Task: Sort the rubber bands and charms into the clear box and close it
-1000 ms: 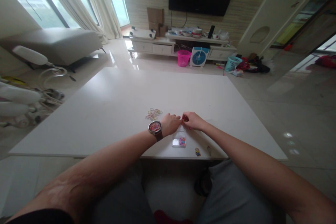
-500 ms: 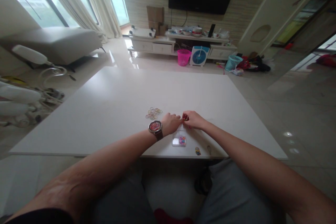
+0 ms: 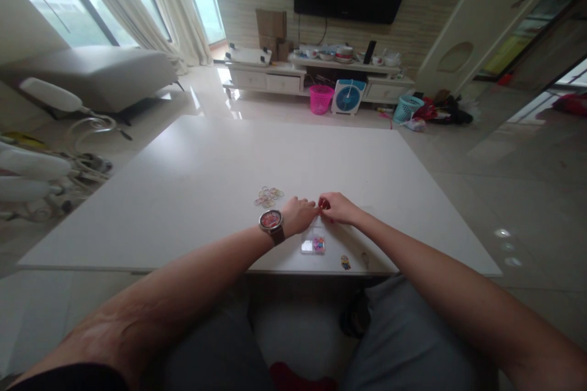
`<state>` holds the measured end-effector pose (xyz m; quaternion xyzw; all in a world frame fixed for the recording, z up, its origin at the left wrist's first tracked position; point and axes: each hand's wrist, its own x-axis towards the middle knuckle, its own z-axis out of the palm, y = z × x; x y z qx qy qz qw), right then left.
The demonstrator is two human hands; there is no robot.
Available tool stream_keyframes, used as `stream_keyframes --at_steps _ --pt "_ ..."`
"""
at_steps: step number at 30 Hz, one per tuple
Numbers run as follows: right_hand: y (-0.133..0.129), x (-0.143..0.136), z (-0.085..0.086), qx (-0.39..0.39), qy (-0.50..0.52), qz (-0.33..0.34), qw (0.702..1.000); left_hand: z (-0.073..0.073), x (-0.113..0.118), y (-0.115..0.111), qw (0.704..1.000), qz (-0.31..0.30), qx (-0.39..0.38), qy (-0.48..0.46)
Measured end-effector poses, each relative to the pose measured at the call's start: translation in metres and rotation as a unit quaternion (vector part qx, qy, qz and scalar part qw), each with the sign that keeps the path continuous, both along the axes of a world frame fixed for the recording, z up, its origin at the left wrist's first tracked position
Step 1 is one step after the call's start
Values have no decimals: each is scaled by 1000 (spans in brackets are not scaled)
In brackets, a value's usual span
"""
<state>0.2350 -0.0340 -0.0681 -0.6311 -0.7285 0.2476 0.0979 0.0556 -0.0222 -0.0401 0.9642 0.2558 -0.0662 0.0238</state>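
Observation:
Fingertips of both my hands meet over the far end of a clear plastic compartment box. My left hand, with a watch on the wrist, has its fingers bent and drawn together. My right hand pinches with thumb and fingers against the left fingertips. Whatever lies between them is too small and covered to make out. Small colourful pieces fill one near compartment of the box. A yellow and blue cartoon-figure piece and a small loop-shaped item lie to the right.
A pile of thin pale rings or bands lies beyond my left wrist on the white table. Its near edge runs just above my knees. Past the table stand a pink basket, a blue fan and a TV cabinet.
Both hands stay in nearly the same place, with only a slight shift of the right fingers. The box and the loose pieces have not visibly moved.

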Motion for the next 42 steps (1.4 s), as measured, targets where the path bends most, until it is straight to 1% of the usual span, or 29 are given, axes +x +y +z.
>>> stream_keyframes --at_steps 11,17,22,26,31,35,42 --pt "1 2 -4 -3 0 -4 1000 -1 0 1 1000 -2 7 11" --pt "1 2 -2 -9 -1 -4 1000 -3 -1 2 1000 -1 -2 0" --pt "1 3 0 -12 -6 -5 1000 -7 -9 19 998 -15 -51 -32" --pt "1 3 -2 -9 -14 0 1000 -11 -17 38 993 -8 -96 -74" --pt "0 0 -3 -5 -24 23 999 -19 -17 49 990 -10 -105 -96" --pt "-1 -1 -2 0 -31 42 999 -22 -13 46 990 -11 -98 -102" --pt "-1 0 -6 2 -39 60 997 -15 -5 31 991 -18 -88 -97"
